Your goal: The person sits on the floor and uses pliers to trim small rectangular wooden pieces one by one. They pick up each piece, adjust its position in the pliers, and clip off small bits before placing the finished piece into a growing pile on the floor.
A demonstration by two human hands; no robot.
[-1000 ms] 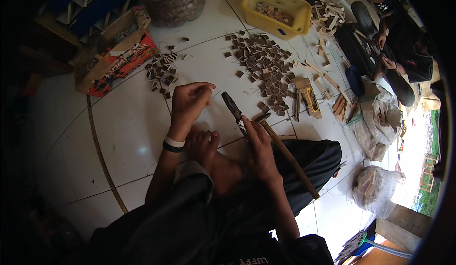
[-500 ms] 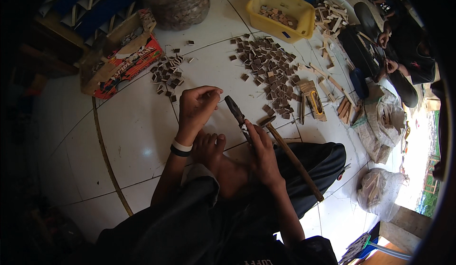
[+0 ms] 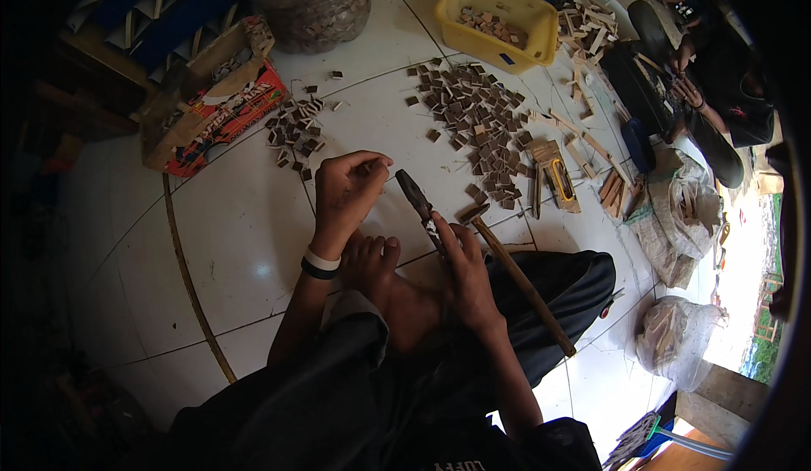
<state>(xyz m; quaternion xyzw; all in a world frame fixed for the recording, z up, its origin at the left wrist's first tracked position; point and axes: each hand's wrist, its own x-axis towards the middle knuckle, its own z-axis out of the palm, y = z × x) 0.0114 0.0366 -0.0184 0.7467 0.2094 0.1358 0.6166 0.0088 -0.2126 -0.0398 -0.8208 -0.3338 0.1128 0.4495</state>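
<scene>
My right hand (image 3: 466,281) is wrapped around a pair of dark pliers (image 3: 413,194). Their jaws point up and to the left, close to the fingertips of my left hand (image 3: 345,194). That hand is closed in a pinch, and whatever its fingertips hold is too small to make out. A hammer (image 3: 525,287) with a wooden handle lies across my right leg, its head by the pile of small brown square pieces (image 3: 486,129). A smaller heap of similar pieces (image 3: 294,129) lies on the floor beyond my left hand.
A yellow tub (image 3: 498,49) holding small pieces stands at the back, near a clear plastic sack (image 3: 308,15). At left is a red cardboard box (image 3: 224,125). Wooden strips (image 3: 596,146) and a yellow-handled cutter (image 3: 561,179) lie at right, before a woven sack (image 3: 667,217). Another person's hands (image 3: 688,91) work far right.
The pliers' jaws have shifted slightly left, toward my left fingertips. My hands otherwise keep nearly the same pose. The other person's hands at far right have moved.
</scene>
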